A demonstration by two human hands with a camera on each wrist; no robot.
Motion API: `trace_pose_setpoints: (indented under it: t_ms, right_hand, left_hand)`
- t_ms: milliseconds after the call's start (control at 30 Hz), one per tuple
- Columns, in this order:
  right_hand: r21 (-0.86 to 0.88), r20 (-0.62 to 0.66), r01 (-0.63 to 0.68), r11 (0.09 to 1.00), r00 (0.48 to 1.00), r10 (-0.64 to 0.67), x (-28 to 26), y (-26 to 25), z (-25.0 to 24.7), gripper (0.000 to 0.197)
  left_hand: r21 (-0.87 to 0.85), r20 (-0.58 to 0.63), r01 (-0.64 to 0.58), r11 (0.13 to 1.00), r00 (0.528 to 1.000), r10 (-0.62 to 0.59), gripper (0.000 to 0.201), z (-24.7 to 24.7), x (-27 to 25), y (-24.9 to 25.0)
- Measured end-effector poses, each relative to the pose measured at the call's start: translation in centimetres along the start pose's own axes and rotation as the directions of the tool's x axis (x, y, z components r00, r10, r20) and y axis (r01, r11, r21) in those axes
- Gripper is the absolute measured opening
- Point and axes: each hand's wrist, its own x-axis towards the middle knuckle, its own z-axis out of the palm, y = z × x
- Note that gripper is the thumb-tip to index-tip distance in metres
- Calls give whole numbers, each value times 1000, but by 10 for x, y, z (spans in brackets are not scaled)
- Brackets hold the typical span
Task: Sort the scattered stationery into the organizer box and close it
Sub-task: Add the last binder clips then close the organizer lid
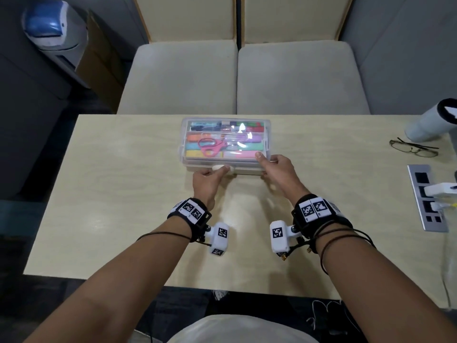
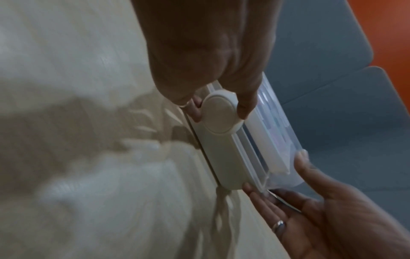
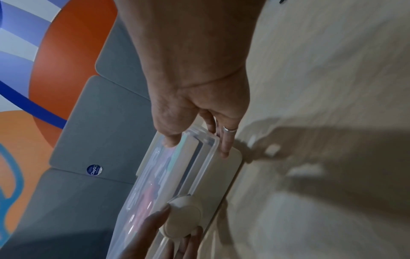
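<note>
The clear organizer box (image 1: 265,136) (image 2: 272,140) (image 3: 210,149) sits at the far middle of the table with its lid down. Through the lid I see coloured highlighters and pink scissors (image 1: 211,146). A white round latch (image 1: 218,167) (image 2: 219,115) (image 3: 184,217) is on the box's near side. My left hand (image 1: 210,175) (image 2: 218,105) pinches this latch between thumb and fingers. My right hand (image 1: 269,167) (image 3: 197,149) holds the box's near right corner, thumb on the lid and fingers against the base; it also shows in the left wrist view as the right hand (image 2: 310,201).
The pale wooden table (image 1: 123,194) has bare surface all around the box. At the right lie glasses (image 1: 413,148), a white cylinder (image 1: 427,125) and a recessed socket panel (image 1: 426,196) with a plug in it. Cushioned seats (image 1: 237,78) stand beyond the far edge.
</note>
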Motion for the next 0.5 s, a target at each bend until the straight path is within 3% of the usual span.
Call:
trace_pose_setpoints:
  t_ms: [67,133,333,433,500]
  right_hand:
    - [-6,11,4,1000,1000,-4,5,-1,4,94]
    - [-25,25,11,1000,1000,-11,7,-4,7,91]
    - [-60,42,46,997,998,-43,16,-5,10,76]
    - [-70,62,52,996,997,-47,19,-6,6,78]
    - [-72,80,47,996,996,-41,20,-7,5,79]
  left_hand:
    - [-71,5,-11,997,1000,11,42,1,-5,6]
    - [-180,29,29,983,999,-24,25,2,-12,13]
    - [-463,116,239,854,971,-208,33,10,-12,24]
    - [-433,182,263,862,962,-202,36,9,-9,24]
    - [-352,151,235,906,970,-193,36,3,-4,23]
